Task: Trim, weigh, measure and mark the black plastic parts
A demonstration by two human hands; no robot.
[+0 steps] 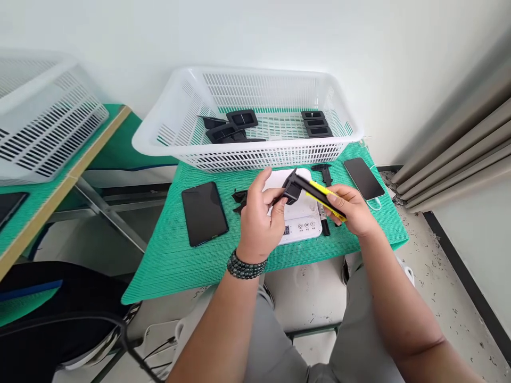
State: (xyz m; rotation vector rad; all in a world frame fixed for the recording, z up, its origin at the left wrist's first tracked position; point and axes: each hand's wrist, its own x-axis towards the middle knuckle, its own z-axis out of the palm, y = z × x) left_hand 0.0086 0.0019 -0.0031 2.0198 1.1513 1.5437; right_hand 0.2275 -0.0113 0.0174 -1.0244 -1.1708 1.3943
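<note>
My left hand (261,213), a dark bead bracelet at its wrist, pinches a small black plastic part (293,193) above the table. My right hand (351,210) is closed around a yellow-and-black tool (326,199) that looks like a utility knife. Its black far end meets the part, and any blade is hidden from view. Beneath both hands lies a white digital scale (299,223), partly covered. Beside it are a marker (324,226) and a black caliper (326,174). Another dark piece (239,197) shows behind my left hand.
A white basket (247,150) at the back contains black frame-like parts (242,118), with several more (316,123) stacked at right. On the green-covered table (171,271) are a black tablet (205,214) and a phone (364,178) with a cable. Another basket (51,117) stands left.
</note>
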